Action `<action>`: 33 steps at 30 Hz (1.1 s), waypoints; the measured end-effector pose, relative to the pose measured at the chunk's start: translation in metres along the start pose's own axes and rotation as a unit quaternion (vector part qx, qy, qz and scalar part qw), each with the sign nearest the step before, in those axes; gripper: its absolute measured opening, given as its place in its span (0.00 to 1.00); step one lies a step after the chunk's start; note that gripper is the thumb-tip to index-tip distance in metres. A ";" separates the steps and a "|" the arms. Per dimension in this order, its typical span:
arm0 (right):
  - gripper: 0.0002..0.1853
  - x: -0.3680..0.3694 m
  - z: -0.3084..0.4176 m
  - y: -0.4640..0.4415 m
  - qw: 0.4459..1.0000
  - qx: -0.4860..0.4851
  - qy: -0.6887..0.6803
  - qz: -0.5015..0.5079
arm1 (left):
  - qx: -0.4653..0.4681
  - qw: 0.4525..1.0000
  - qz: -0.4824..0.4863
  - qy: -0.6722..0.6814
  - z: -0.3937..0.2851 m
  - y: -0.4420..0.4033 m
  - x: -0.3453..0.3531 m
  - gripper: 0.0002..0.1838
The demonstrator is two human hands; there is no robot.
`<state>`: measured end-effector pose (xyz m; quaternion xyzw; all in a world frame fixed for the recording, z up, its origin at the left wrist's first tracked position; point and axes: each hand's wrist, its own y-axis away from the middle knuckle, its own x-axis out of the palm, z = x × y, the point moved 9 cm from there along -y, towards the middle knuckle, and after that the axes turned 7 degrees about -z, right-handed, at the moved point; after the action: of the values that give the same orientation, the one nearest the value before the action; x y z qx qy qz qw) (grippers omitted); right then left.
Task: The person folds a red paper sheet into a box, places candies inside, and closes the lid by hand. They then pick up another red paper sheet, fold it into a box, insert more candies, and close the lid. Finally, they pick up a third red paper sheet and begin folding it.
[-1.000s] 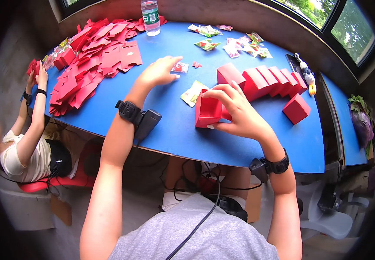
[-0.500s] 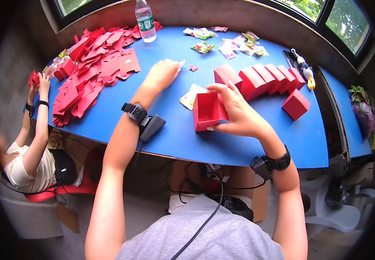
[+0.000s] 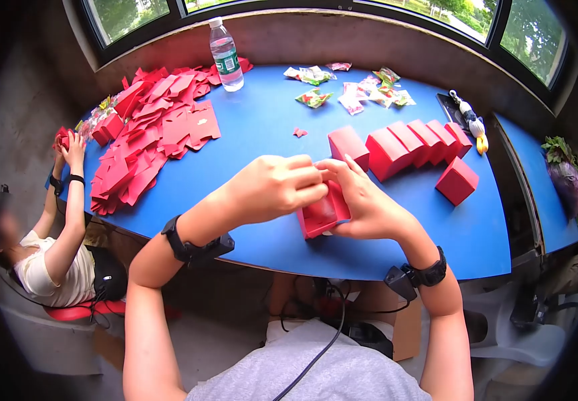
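Note:
My right hand point(image 3: 369, 204) is wrapped round an open red paper box point(image 3: 312, 228) near the front of the blue table, its opening facing up. Over the box's mouth, my left hand point(image 3: 275, 190) has its fingers pinched together at the far rim. Whatever those fingers hold, if anything, is hidden behind them. Something pale and shiny shows inside the box, too unclear to name. Just beyond the box stands a closed red box point(image 3: 349, 148), and several more red boxes point(image 3: 389, 154) stand in a row to its right.
A heap of flat red paper pieces point(image 3: 145, 144) covers the table's left side. A water bottle point(image 3: 226, 57) stands at the back. Several candy packets point(image 3: 313, 98) lie beyond my hands. At far left, a co-worker's hands point(image 3: 71, 150) hold a red piece. One red box point(image 3: 457, 180) sits apart at right.
My left hand has come from the table's middle, where it held a small clear packet, to the box's opening. The yellowish packet beside the box no longer shows. The view has tilted up.

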<state>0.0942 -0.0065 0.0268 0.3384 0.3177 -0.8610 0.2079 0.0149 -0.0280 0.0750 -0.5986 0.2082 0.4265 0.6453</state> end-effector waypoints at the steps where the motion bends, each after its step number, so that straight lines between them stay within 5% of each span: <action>1: 0.47 -0.002 0.001 0.001 0.999 -0.019 0.021 -0.020 | -0.006 0.999 -0.030 0.023 0.005 -0.001 0.000 0.11; 6: 0.48 -0.004 0.000 0.001 1.000 0.002 0.024 0.004 | -0.003 0.961 0.262 0.087 -0.011 0.006 0.040 0.06; 12: 0.45 -0.003 0.009 0.003 0.999 -0.028 0.027 0.026 | -0.078 0.949 0.154 0.265 0.005 0.000 0.033 0.10; 14: 0.44 -0.007 0.009 0.002 0.999 -0.034 -0.001 0.017 | -0.169 0.902 0.145 0.370 0.015 0.004 0.039 0.11; 18: 0.41 -0.001 0.003 0.003 0.998 0.000 -0.047 0.037 | -0.113 0.943 0.175 0.259 0.008 0.001 0.032 0.07; 20: 0.41 0.003 -0.005 0.002 0.995 0.034 -0.068 0.063 | -0.129 0.938 0.204 0.249 0.008 -0.001 0.035 0.07; 23: 0.44 0.004 -0.009 0.004 0.995 0.038 -0.062 0.075 | -0.080 0.883 0.391 0.247 -0.013 0.000 0.053 0.14; 28: 0.39 -0.005 -0.016 0.001 0.995 0.039 -0.060 0.074 | -0.175 0.874 0.222 0.396 0.064 -0.049 0.010 0.18; 30: 0.40 -0.011 -0.017 0.000 0.993 0.061 -0.067 0.077 | -0.299 0.908 0.132 0.263 0.148 -0.046 0.028 0.17; 33: 0.39 -0.020 -0.020 0.002 0.996 0.065 -0.011 0.062 | -0.304 0.935 0.151 0.098 0.230 -0.017 0.104 0.25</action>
<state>0.1180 0.0083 0.0284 0.3605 0.2375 -0.8690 0.2418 0.0302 0.2231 0.0493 -0.7664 0.2190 0.5012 0.3368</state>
